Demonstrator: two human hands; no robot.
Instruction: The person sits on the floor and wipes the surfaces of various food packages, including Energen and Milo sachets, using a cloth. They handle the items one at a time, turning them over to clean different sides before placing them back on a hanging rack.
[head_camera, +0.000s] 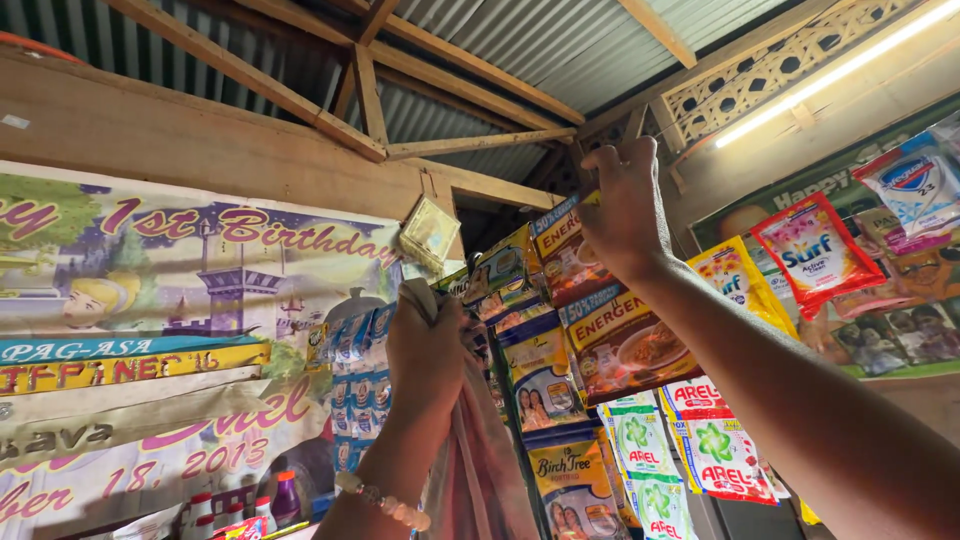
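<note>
A: How are the two hands posed?

B: Both are raised overhead. The right hand (625, 205) is stretched up from the lower right, forearm slanting, its back turned to the camera. Its fingers (600, 235) are pinched shut on the top edge of a brown sachet strip (600, 310) that hangs among the other packets. The left hand (425, 345) is held lower, a pale bead bracelet (385, 502) at the wrist, and its fingers are closed round the gathered top of a striped cloth (480, 460).

A: What can be said of the materials?

B: The sachet strip is glossy foil, flat and rectangular, brown with blue top bands and a printed bowl of cereal; the packets are joined one beneath another. The cloth is soft, pinkish with grey stripes, and falls in loose folds below the fist.

A: And where is the strip placed?

B: It hangs at the centre of the view, just beneath the timber beam (470, 145), between yellow-and-blue milk sachets (545, 375) on its left and green-and-white detergent sachets (690, 450) lower right. Red and yellow soap packets (815, 250) are hung further right, under a lit tube lamp (830, 75). A printed birthday banner (170, 300) covers the left wall below corrugated metal roofing (560, 40).
</note>
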